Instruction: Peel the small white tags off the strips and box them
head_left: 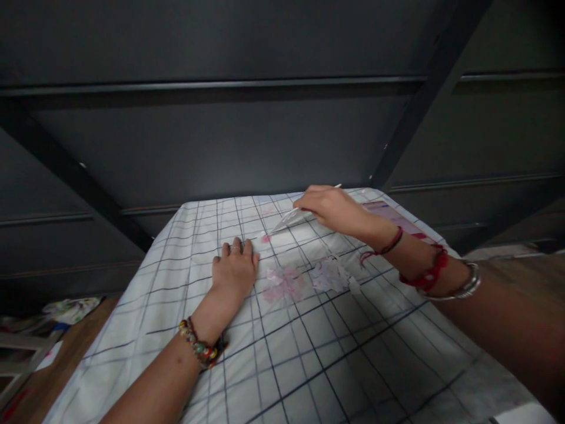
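Note:
My left hand lies palm down on the white checked cloth, its fingers spread and holding nothing. Farther right, my right hand is closed around a thin white flat piece whose exact kind I cannot make out. The tapered lower end of that piece points down and left, close to a small pink patch on the cloth. Between my hands and nearer to me is a pink flower-shaped piece. Beside it, to the right, is a pale lilac crumpled-looking piece.
A purple and pink flat item lies at the table's far right, partly behind my right forearm. The dark panelled wall stands right behind the table. On the floor at left are a white frame and a crumpled cloth.

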Motion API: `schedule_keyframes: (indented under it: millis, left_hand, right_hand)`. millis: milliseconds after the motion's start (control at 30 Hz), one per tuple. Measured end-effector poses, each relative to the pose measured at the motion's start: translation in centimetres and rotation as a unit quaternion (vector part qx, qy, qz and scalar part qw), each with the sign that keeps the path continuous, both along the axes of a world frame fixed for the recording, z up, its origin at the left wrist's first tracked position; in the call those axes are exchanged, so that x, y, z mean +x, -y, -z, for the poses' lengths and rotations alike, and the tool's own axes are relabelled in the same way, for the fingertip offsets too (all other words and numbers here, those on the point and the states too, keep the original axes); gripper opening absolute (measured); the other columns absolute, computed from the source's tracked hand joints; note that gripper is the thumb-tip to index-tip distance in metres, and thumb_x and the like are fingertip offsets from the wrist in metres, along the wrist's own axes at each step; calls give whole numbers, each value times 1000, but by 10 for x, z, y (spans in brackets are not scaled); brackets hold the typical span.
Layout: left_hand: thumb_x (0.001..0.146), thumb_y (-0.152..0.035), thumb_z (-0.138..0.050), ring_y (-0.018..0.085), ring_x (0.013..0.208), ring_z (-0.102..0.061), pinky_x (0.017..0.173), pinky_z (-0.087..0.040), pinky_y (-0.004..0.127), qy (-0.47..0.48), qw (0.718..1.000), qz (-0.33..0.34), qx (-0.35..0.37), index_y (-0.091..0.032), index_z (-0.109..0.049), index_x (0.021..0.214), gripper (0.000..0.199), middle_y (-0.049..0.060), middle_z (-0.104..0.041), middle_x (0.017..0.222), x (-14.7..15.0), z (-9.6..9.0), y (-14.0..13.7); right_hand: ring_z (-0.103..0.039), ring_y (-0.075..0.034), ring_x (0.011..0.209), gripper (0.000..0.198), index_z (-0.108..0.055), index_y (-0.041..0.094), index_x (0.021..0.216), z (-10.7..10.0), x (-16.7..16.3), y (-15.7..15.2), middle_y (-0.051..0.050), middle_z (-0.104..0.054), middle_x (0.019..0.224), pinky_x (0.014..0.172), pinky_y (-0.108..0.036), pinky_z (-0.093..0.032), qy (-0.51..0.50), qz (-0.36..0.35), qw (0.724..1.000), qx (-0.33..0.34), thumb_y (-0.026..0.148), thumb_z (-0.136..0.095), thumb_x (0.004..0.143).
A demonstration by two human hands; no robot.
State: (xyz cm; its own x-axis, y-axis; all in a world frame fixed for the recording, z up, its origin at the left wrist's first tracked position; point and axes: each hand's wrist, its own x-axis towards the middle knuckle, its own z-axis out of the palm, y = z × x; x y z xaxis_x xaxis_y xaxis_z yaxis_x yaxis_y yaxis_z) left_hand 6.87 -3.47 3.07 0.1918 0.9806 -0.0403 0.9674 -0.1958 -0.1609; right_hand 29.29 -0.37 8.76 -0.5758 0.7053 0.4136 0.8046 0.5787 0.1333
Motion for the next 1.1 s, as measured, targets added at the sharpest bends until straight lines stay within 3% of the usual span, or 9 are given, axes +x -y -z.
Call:
schedule_keyframes:
  millis: [300,633,833,967,1100]
  left_hand:
    - [100,-35,-30,34,133,-40,95,-45,47,8,1000,-4,4,-14,-41,142,48,15,-41,150,0,0,1]
    - [101,-35,-29,34,133,-40,98,-45,48,8,1000,-5,-8,-13,-40,144,49,14,-39,151,0,0,0]
    - [100,-33,-32,38,133,-41,96,-45,50,3,999,11,44,-12,-45,140,48,16,-42,149,2,0,4]
    - [99,-30,-32,36,137,-35,104,-39,51,27,990,75,117,-10,-47,139,47,18,-42,149,9,-3,9]
    - [98,-29,-38,32,139,-35,107,-37,45,46,983,146,99,-12,-50,137,44,15,-44,148,13,-5,9]
  right_hand:
    - [-54,-15,75,34,-69,17,87,-4,-22,-10,-6,-65,80,66,-27,-35,41,21,999,-6,-2,-42,81]
    - [-55,-16,70,30,-66,16,86,-11,19,13,-6,-64,78,59,-27,-33,104,112,988,-7,-1,-43,77]
    - [-58,-17,72,30,-63,19,79,-21,51,50,-4,-64,76,60,-27,-37,111,89,989,-34,-1,-43,73]
    - [-58,-18,76,31,-64,21,82,-25,58,64,-4,-65,78,66,-28,-41,95,58,993,-26,0,-42,73]
    - [-58,-18,77,32,-65,19,84,-16,52,62,-5,-66,79,69,-28,-42,57,60,997,5,-1,-42,74]
